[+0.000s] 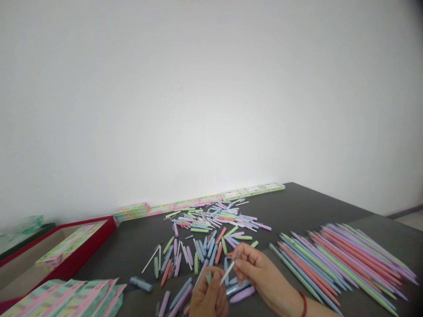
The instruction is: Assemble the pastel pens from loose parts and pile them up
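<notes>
My left hand [209,296] is closed around a green pen barrel [208,277], with only one end of it showing above the fingers. In a pinch between thumb and forefinger, my right hand [259,267] has the upper end of a slim white pen refill [227,273]. The refill slants down toward my left thumb; whether it touches the barrel I cannot tell. Beneath and around both hands lie loose pen parts, among them a purple piece [243,295] and a blue piece [180,293]. A red band circles my right wrist.
Pastel pen parts [205,246] are strewn over the dark table [132,246]. Long assembled-looking pens [333,259] lie in rows at right. A red box [95,246] and printed packets [76,299] are at left. Flat boxes [211,200] line the wall.
</notes>
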The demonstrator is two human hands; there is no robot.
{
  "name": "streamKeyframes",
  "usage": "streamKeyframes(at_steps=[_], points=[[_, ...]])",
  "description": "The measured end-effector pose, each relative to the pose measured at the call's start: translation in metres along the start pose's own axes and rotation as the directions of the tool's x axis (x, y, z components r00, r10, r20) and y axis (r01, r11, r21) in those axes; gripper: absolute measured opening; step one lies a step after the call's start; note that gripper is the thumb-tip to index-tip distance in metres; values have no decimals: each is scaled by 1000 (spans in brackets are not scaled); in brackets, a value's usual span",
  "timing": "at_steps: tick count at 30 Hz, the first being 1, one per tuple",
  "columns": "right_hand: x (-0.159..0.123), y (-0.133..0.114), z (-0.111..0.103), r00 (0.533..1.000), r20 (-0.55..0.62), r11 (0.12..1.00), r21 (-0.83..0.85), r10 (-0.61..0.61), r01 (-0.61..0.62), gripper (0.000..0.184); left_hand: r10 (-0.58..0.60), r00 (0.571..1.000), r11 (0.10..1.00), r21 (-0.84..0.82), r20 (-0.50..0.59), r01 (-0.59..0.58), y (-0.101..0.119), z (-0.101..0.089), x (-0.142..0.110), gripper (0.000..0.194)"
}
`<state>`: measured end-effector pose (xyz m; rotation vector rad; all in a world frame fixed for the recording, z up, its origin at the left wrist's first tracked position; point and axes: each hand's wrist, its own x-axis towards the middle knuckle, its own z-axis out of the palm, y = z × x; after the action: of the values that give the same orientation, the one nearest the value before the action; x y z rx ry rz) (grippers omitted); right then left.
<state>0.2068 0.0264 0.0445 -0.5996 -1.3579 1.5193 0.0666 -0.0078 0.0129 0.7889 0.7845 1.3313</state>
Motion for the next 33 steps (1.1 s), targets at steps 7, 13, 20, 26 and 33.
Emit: streamKeyframes(at_steps=[7,13,20,26,33], points=[[4,-19,-6,992,-81,995,-26,98,-101,27,-60,990,992,-104,124,73,-10,-13,14,54],[6,-43,-19,989,-122,988,-141,-88,70,20,-111,961,993,71,254,96,-6,-21,16,48],[2,-45,-14,997,-47,929,-367,-65,44,19,53,987,904,412,154,-113,0,-15,1,50],[2,-55,-20,985,-82,925,-362,-153,113,18,117,984,857,487,138,-170,6,-5,-3,50],[-5,-37,-5,998,-18,921,-388,-53,42,21,132,988,850,504,77,-153,15,7,-14,38]])
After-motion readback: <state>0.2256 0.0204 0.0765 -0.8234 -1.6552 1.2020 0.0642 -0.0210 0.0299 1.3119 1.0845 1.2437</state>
